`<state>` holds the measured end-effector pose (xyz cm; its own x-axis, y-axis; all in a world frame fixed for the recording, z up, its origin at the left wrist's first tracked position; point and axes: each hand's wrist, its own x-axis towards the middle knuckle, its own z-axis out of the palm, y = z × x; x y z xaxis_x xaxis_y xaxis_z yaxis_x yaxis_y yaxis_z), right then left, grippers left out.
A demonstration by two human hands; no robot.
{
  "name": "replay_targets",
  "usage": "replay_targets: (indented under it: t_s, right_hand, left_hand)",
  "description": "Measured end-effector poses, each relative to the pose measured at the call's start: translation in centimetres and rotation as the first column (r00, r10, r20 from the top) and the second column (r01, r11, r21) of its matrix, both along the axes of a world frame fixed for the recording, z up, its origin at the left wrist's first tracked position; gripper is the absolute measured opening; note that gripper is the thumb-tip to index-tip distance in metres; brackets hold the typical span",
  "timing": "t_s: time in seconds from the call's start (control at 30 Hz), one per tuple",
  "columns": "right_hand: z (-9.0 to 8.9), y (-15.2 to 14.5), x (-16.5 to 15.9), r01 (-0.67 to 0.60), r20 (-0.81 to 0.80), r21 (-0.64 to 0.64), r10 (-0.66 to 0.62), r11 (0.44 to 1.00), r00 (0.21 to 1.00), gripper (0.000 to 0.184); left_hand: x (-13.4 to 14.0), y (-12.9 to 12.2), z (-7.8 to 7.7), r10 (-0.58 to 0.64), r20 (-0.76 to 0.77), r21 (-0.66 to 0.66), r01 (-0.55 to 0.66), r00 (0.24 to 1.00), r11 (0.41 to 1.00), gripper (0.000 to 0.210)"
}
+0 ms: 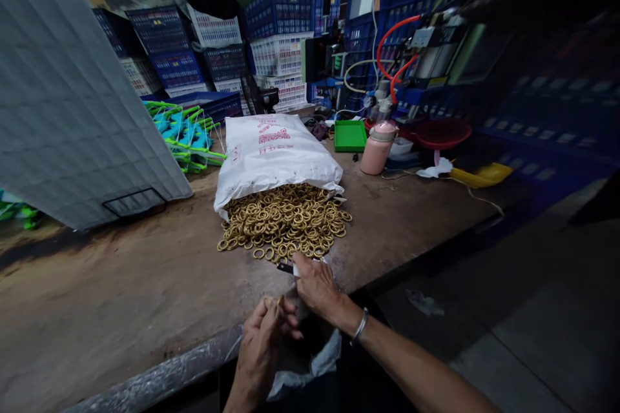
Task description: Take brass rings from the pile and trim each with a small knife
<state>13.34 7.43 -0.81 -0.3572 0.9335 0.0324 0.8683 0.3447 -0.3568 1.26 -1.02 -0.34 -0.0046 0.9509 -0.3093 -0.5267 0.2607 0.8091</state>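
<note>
The left hand [259, 345] pinches a small golden ring [279, 301] between thumb and fingers, most of it hidden by the fingertips. The right hand [317, 285], just beyond, is wrapped around a slim dark tool [285, 268]; only its tip shows, so its kind is unclear. Below the hands, a pale plastic liner [329, 356] edges a dark opening whose contents cannot be made out. Just ahead, a heap of golden rings [285, 219] lies on the table [145, 290], its rear part covered by a white sack [276, 148] with blurred red print. A tall white panel [82, 90], cut off at left, partly hides green-and-blue pieces [186, 132].
</note>
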Motion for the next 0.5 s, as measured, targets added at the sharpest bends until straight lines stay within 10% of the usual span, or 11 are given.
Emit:
replay_targets:
  t_s: [0.5]
  right_hand:
    - [-1.3,2.2,-0.3,0.088,-0.031,0.054,-0.086,0.995,0.996,0.024]
  left_hand:
    - [-1.6,1.7,-0.6,0.225,0.325,-0.287,-0.130,0.919,0.949,0.013]
